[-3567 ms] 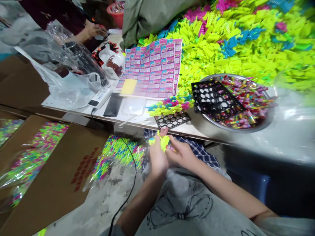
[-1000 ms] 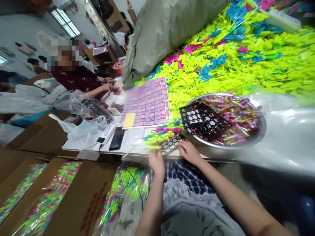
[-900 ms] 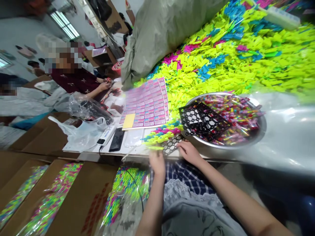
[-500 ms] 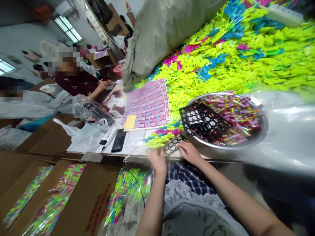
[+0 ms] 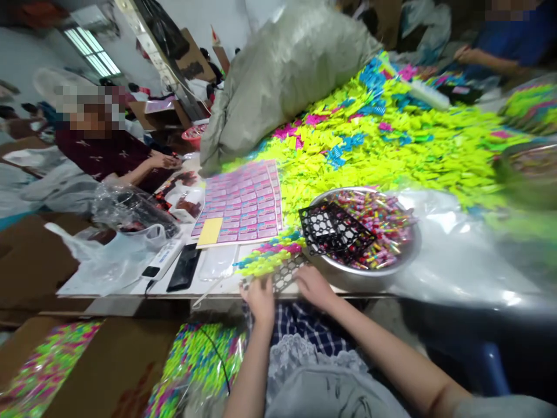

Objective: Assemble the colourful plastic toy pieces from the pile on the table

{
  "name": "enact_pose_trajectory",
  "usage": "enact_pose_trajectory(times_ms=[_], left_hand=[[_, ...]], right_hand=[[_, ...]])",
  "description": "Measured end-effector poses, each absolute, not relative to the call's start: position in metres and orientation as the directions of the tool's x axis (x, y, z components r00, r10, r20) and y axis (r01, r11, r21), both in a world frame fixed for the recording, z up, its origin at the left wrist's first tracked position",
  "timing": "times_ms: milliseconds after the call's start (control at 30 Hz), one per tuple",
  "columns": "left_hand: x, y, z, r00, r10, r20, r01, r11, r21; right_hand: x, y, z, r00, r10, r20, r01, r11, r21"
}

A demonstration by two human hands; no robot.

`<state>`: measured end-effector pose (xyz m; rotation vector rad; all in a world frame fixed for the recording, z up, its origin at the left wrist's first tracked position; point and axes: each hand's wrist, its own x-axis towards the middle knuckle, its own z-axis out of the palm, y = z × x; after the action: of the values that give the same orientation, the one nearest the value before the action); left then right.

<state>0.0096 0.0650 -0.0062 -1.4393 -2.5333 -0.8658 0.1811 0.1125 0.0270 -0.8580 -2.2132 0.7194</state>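
Observation:
A dark plate with rows of hexagonal holes (image 5: 285, 275) lies flat at the table's front edge, between my two hands. My left hand (image 5: 260, 299) has its fingers bent over the plate's left end, somewhat blurred. At the opposite end my right hand (image 5: 315, 285) grips the plate's edge with curled fingers. Right behind the plate are rows of yellow, blue and pink plastic pieces (image 5: 267, 255). A metal basin (image 5: 363, 267) of small wrapped candies (image 5: 391, 232) stands to the right, with more black hole plates (image 5: 335, 226) lying across it.
Pink printed card sheets (image 5: 243, 200), a black phone (image 5: 184, 267) and a white plastic bag (image 5: 117, 261) lie to the left. Yellow plastic pieces (image 5: 391, 151) heap up behind, beside a big grey sack (image 5: 278, 75). Open cartons (image 5: 130, 354) stand below. A co-worker (image 5: 117, 145) sits at left.
The camera view has swung to the right, bringing another person at the far right into sight. My left hand has shifted to the plate's left end; my right hand stays at its right end.

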Motion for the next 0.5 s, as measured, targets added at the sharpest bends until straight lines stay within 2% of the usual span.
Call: enact_pose_trajectory(times_ms=[133, 200, 233, 300, 333, 433, 500], left_hand=[[-0.005, 0.069, 0.004, -0.542, 0.774, 0.327, 0.799, 0.355, 0.486], [-0.011, 0.070, 0.011, -0.539, 0.786, 0.302, 0.785, 0.338, 0.520], [-0.014, 0.069, 0.014, -0.528, 0.799, 0.288, 0.781, 0.324, 0.534], [-0.017, 0.062, 0.019, -0.518, 0.820, 0.244, 0.757, 0.306, 0.578], [-0.018, 0.056, 0.020, -0.533, 0.820, 0.209, 0.726, 0.316, 0.611], [-0.021, 0.030, 0.018, -0.639, 0.765, 0.081, 0.551, 0.382, 0.742], [-0.022, 0.010, 0.015, -0.669, 0.740, 0.076, 0.468, 0.339, 0.816]], right_hand=[[0.228, 0.124, 0.087, -0.616, 0.568, 0.546, 0.303, 0.811, -0.501], [0.268, 0.160, 0.116, -0.450, 0.633, 0.630, 0.458, 0.769, -0.446], [0.288, 0.184, 0.127, -0.328, 0.698, 0.636, 0.580, 0.681, -0.448], [0.322, 0.235, 0.140, -0.265, 0.832, 0.486, 0.792, 0.476, -0.383], [0.333, 0.259, 0.141, -0.269, 0.856, 0.442, 0.818, 0.445, -0.364], [0.339, 0.310, 0.135, -0.340, 0.876, 0.341, 0.828, 0.451, -0.333], [0.326, 0.326, 0.128, -0.425, 0.858, 0.290, 0.799, 0.506, -0.326]])
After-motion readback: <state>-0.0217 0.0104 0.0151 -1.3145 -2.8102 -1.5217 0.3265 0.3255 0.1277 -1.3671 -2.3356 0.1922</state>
